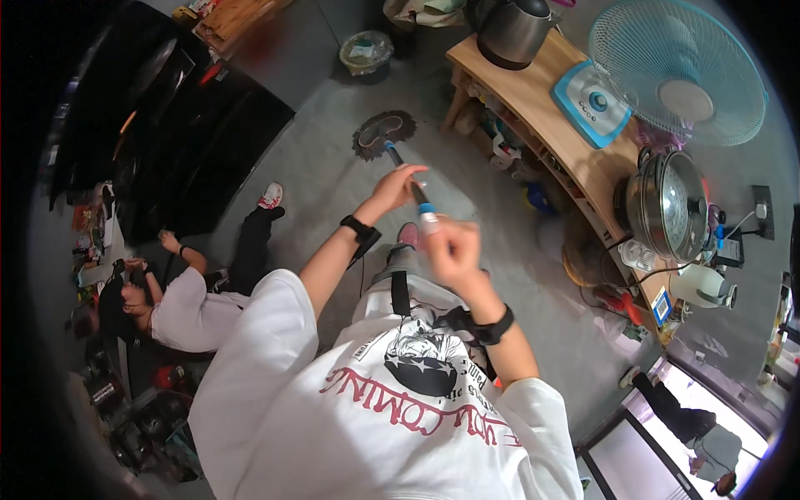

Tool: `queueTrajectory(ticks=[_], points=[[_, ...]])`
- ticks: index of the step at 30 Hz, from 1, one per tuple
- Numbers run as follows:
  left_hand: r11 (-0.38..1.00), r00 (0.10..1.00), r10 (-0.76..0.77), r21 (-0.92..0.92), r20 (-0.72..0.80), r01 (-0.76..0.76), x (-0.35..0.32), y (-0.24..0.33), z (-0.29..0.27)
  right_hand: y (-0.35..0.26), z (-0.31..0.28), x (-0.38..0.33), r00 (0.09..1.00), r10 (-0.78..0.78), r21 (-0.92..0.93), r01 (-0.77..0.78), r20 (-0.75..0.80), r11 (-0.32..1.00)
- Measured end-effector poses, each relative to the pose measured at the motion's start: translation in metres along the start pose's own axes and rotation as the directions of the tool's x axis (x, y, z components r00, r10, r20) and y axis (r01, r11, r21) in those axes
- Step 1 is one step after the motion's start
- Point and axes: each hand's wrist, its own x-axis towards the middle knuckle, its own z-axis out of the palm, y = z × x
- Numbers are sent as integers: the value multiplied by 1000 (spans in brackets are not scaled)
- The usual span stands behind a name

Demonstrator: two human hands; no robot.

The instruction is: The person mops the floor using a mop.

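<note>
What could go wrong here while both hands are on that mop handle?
The mop head works the grey floor close to the wooden shelf, so a wide stroke might knock the things stored under it. Cables hang off the shelf's far end, and the handle, held by the left hand and right hand, could snag them. A person sits on the floor to the left, perhaps within a backswing.

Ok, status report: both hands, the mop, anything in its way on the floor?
Left hand and right hand both shut on mop handle. Mop head down on grey floor. Wooden bench close to its right; a seated person's legs to its left.
</note>
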Motion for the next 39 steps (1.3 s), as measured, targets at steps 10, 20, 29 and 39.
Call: queueTrajectory(ticks=[10, 20, 29, 39], points=[[955, 916, 3, 269, 401, -121, -30, 55, 215, -62, -188, -139, 967, 135, 51, -127, -216, 991], [992, 436, 66, -14, 897, -122, -88, 45, 474, -120, -316, -347, 243, -35, 9, 178, -969, 984], [981, 430, -47, 122, 901, -149, -125, 62, 558, -119, -388, -396, -578, -397, -312, -244, -713, 918], [991, 729, 14, 88, 684, -101, -43, 49, 508, -63, -420, -268, -333, -380, -251, -369, -863, 895]])
